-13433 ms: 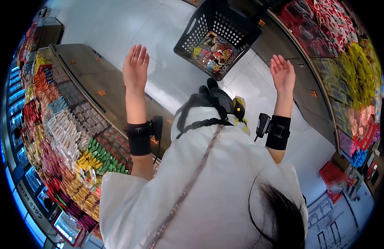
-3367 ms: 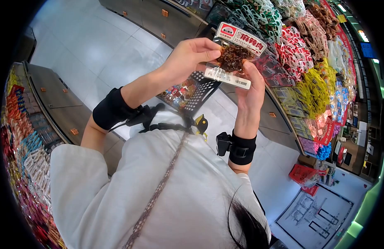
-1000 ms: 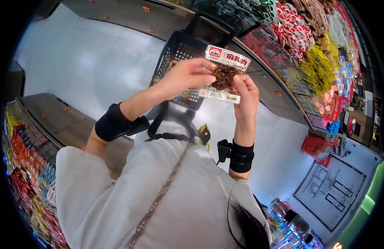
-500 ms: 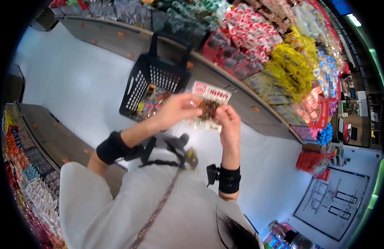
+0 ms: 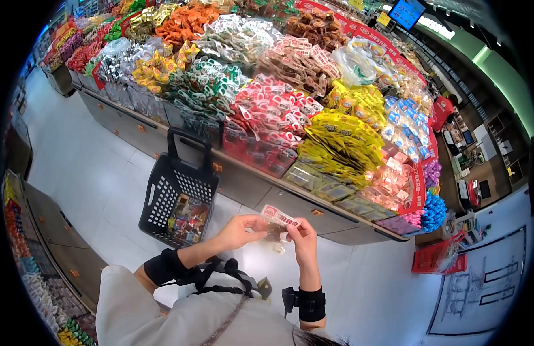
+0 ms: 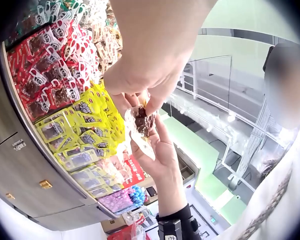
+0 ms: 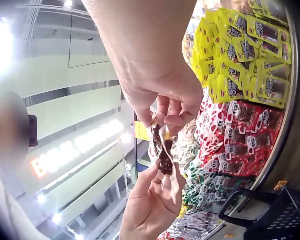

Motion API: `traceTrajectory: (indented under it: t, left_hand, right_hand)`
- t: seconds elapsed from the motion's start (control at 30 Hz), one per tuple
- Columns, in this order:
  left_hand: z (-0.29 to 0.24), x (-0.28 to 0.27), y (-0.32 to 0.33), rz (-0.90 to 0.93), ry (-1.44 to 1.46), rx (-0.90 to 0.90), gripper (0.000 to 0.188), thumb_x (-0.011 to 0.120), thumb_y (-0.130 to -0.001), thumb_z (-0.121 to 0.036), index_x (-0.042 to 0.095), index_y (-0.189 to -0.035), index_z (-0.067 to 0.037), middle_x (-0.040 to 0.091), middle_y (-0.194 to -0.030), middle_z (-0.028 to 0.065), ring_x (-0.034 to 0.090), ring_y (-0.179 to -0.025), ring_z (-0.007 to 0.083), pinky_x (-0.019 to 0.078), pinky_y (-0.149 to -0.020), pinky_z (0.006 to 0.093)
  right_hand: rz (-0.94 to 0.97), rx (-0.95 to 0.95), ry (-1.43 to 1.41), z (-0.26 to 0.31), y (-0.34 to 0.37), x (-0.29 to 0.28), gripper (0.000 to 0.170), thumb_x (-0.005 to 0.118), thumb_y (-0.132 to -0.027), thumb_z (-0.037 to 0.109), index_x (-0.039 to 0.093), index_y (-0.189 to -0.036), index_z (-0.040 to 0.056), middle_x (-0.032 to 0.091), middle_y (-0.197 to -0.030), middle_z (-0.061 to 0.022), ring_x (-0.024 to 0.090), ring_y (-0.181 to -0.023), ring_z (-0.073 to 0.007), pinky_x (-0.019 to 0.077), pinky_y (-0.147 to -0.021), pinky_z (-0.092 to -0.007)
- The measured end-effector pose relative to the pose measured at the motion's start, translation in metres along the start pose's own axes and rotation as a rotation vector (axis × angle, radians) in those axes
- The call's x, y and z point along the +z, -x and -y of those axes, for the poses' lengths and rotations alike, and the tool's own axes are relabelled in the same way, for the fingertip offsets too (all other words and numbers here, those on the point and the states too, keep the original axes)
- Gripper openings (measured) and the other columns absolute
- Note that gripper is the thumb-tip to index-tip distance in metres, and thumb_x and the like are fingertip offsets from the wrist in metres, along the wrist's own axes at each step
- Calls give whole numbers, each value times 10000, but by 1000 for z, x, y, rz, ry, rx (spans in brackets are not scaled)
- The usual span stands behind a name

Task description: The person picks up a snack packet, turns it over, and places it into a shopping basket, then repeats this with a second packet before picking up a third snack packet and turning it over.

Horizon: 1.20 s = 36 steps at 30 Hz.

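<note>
Both hands hold a small clear snack packet (image 5: pixel 277 229) in front of the body, with a white printed header and dark reddish-brown pieces inside. My left hand (image 5: pixel 239 232) pinches its left side between thumb and fingers. On the opposite side, my right hand (image 5: pixel 303 237) grips the edge with the thumb in front. In the left wrist view the packet (image 6: pixel 144 125) is seen nearly edge-on between the two hands. The right wrist view shows the dark filling (image 7: pixel 163 152) through the clear film, and the fingers cover part of the packet.
A black perforated shopping basket (image 5: pixel 154 199) holding several packets stands on the floor at the left. Ahead runs a long counter (image 5: pixel 249 187) heaped with red-white (image 5: pixel 273 109), yellow (image 5: pixel 342 141) and green packets. A red basket (image 5: pixel 425 260) stands at the right.
The head view has swung up toward the counter, and the hands sit lower in it. Both hands keep hold of the packet. Thirteen seconds ago they were empty and spread apart.
</note>
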State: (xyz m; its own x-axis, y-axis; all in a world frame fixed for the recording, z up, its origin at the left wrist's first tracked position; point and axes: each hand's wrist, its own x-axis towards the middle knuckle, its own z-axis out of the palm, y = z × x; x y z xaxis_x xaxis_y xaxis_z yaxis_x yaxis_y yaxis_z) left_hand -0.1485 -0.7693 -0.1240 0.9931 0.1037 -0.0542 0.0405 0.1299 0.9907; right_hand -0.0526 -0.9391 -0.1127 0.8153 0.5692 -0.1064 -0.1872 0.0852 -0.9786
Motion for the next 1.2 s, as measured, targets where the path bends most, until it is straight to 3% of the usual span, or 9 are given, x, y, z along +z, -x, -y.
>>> traceTrajectory:
  t: [0.1, 0.2, 0.4, 0.73, 0.77, 0.87, 1.0, 1.1, 1.2]
  left_hand:
    - [-3, 2, -5, -37, -63, -18, 220, 621, -761, -78, 593, -970, -15, 593, -824, 14, 544, -774, 69, 451, -680, 233]
    - [-8, -6, -11, -99, -234, 140, 220, 605, -755, -53, 593, -967, 0, 599, -849, 41, 556, -805, 95, 454, -715, 241]
    - [-22, -34, -37, -115, -285, 180, 221, 590, -755, -17, 593, -973, 19, 600, -946, 87, 587, -866, 147, 469, -792, 277]
    - [-54, -103, -145, -131, -192, 272, 242, 604, -767, -26, 594, -1007, 4, 607, -964, 95, 591, -862, 138, 479, -782, 264]
    - [-68, -112, -154, -135, -278, 347, 239, 609, -761, -25, 599, -998, -2, 607, -947, 100, 594, -844, 147, 482, -760, 261]
    - [-98, -137, -185, -113, -377, 398, 222, 613, -745, -16, 613, -968, -17, 612, -927, 89, 594, -843, 168, 465, -756, 267]
    - [-123, -162, -230, -4, -415, 493, 212, 608, -762, -44, 606, -973, -20, 612, -922, 88, 590, -824, 177, 465, -742, 277]
    - [-155, -176, -262, 99, -417, 441, 232, 638, -746, -62, 607, -971, -17, 611, -892, 96, 579, -787, 181, 462, -687, 279]
    - [-176, -201, -300, 59, -624, 623, 216, 640, -752, -80, 617, -963, -38, 612, -919, 87, 571, -794, 159, 459, -692, 265]
  right_hand:
    - [29, 23, 72, 4, -7, -11, 95, 638, -760, 66, 586, -820, 14, 573, -775, -7, 498, -650, -63, 398, -570, -191]
    - [129, 2, 77, 7, -21, -8, 100, 630, -763, 44, 584, -844, 8, 573, -781, -6, 513, -683, -67, 420, -607, -197]
    - [227, -91, 217, 16, -60, 5, 132, 630, -768, 39, 574, -882, 1, 578, -844, -20, 550, -760, -93, 463, -682, -224]
    - [203, -282, 536, 77, -180, 30, 132, 642, -739, 22, 586, -853, -10, 593, -811, -58, 586, -767, -118, 484, -688, -233]
    - [202, -372, 617, 87, -196, 32, 126, 649, -725, 16, 579, -827, -13, 584, -785, -78, 589, -728, -151, 479, -655, -240]
    - [189, -542, 770, 110, -231, 37, 127, 655, -705, -16, 582, -808, -28, 588, -759, -83, 573, -697, -144, 461, -647, -240]
    - [190, -615, 846, 142, -265, 38, 143, 679, -692, 29, 571, -775, -14, 569, -726, -100, 559, -599, -185, 446, -555, -270]
    - [105, -594, 838, 169, -284, 31, 116, 668, -694, 7, 576, -761, -14, 566, -693, -80, 548, -584, -146, 439, -537, -248]
    - [-50, -521, 839, 186, -311, -1, 111, 670, -700, 14, 572, -750, -8, 567, -691, -53, 524, -588, -98, 431, -541, -223]
